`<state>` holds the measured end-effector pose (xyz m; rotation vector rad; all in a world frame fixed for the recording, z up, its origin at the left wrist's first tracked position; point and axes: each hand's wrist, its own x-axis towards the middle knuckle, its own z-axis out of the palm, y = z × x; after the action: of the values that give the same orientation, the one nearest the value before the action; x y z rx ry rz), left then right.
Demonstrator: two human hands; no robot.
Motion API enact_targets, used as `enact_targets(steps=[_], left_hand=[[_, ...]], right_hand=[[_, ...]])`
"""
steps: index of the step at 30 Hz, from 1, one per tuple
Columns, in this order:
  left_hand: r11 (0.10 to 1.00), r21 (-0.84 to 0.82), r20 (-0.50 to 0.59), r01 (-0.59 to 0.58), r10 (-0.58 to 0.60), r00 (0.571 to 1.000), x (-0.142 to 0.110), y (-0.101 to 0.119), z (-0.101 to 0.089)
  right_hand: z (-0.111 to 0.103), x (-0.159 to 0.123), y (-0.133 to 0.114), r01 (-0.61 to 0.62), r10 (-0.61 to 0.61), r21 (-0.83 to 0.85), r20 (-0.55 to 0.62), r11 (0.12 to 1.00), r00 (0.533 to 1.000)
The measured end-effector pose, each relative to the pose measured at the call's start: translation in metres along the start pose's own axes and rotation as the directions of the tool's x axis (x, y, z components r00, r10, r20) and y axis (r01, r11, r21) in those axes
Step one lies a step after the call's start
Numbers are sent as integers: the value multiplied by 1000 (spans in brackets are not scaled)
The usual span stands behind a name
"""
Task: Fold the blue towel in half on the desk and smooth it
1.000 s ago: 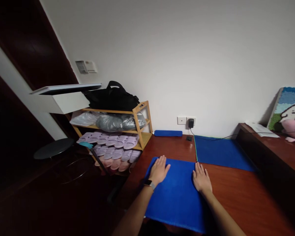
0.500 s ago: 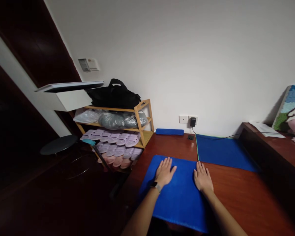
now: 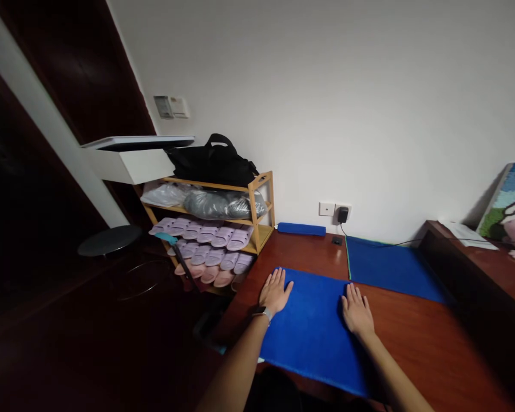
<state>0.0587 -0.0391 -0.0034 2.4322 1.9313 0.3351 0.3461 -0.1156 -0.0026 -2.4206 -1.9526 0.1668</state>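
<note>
A blue cloth [image 3: 313, 326] lies spread flat on the reddish-brown table [image 3: 424, 337] in front of me. My left hand [image 3: 275, 292] rests palm down on its left edge, fingers stretched out, with a watch on the wrist. On the cloth's right edge lies my right hand [image 3: 357, 312], also flat with fingers extended. Behind, to the right, a second blue cloth [image 3: 390, 269] with a green edge is laid out flat. A rolled or folded blue cloth [image 3: 301, 229] sits against the wall.
Left of the table stands a wooden rack [image 3: 261, 189] with a black bag [image 3: 214, 160] on top and lilac slippers [image 3: 223, 236] below. A charger [image 3: 343, 215] is plugged into the wall, its cord crossing the second cloth. A round stool [image 3: 109, 240] stands at far left.
My left hand has slid left to the edge of the cloth, whose left side now ends under it. My right hand stays at the right edge. The view has shifted slightly.
</note>
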Motion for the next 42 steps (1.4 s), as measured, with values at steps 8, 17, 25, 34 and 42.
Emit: enact_targets(steps=[8,17,25,34,42], left_hand=[[1000,8,50,-3,3,999,3,-7,-7],[902,-102,-111,-420,410,905,-22,134,7],[925,-162,36,-344,354,935,-39,110,8],[995,-37,12,-93,93,996,-53,-16,-17],[995,-59,12,-79,80,997,-54,-8,-19]], right_hand=[[12,-14,-1,2,-1,45,-13,999,1000],[2,-16,-1,26,-28,54,32,998,999],[4,-17,-1,8,-10,63,19,998,1000],[12,-13,-2,-21,21,43,5,999,1000],[4,-32,-5,-37,37,16,16,999,999]])
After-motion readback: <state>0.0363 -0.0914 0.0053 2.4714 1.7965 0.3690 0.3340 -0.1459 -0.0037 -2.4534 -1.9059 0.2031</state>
